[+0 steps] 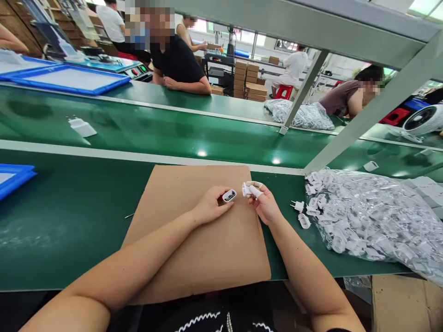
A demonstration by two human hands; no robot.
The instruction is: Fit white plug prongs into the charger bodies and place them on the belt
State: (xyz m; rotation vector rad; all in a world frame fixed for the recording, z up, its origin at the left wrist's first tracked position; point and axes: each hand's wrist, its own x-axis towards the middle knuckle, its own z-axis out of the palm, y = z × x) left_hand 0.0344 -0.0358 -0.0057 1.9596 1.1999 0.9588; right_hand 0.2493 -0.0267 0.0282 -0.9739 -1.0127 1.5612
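Over the cardboard sheet (200,249), my left hand (212,205) holds a white charger housing (229,196), its open end showing dark and green parts inside. Just to the right, my right hand (263,199) pinches a small white plug cap (246,189) between thumb and fingers; white covers sit on some fingertips. A small gap separates the cap from the housing. A loose plug cap with two pins (298,206) and a white oval piece (304,221) lie on the green table right of my right hand.
A clear bag of white plug parts (377,216) spreads over the right side. Behind runs a green conveyor belt (214,140) with a white charger (81,127) on it. A slanted metal post (367,110) stands at right. Blue trays (15,179) sit left. People sit beyond.
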